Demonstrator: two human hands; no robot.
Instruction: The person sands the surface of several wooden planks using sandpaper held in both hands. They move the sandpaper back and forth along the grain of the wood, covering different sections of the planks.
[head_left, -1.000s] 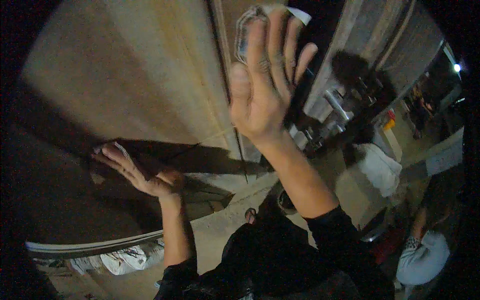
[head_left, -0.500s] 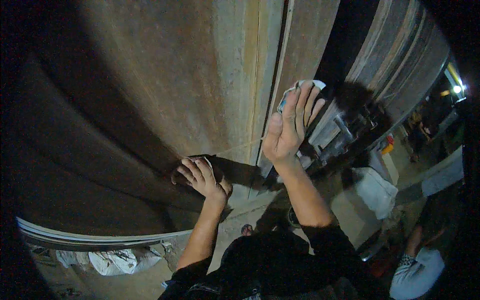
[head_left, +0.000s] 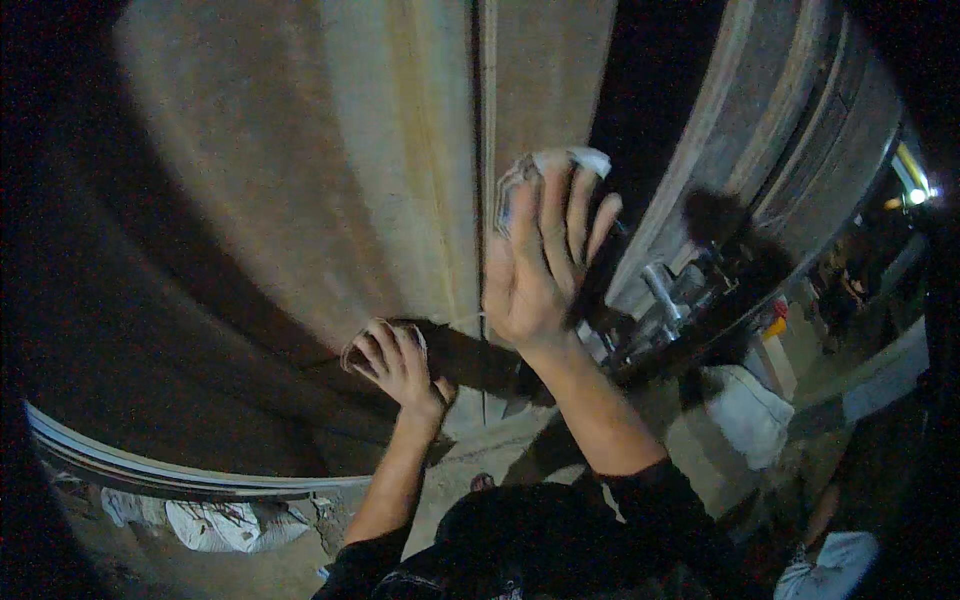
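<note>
My right hand (head_left: 540, 265) is raised flat against a tall brown panel (head_left: 330, 170), fingers spread, pressing a crumpled pale cloth (head_left: 560, 165) onto it beside a vertical seam (head_left: 480, 150). My left hand (head_left: 395, 365) is lower down and also lies on the panel, fingers apart. A pale edge shows under its fingers; I cannot tell what it is. Both sleeves are dark.
A dark gap (head_left: 650, 100) opens right of the seam, with ridged metal panels (head_left: 800, 130) beyond. Metal fittings (head_left: 655, 310) and a white bag (head_left: 745, 410) sit lower right. A curved metal rail (head_left: 180, 480) and white rags (head_left: 225, 525) lie lower left. A bright lamp (head_left: 915, 195) glows far right.
My left hand has moved right and up along the panel. My right hand, still holding the cloth to the surface, has shifted slightly as my view turned.
</note>
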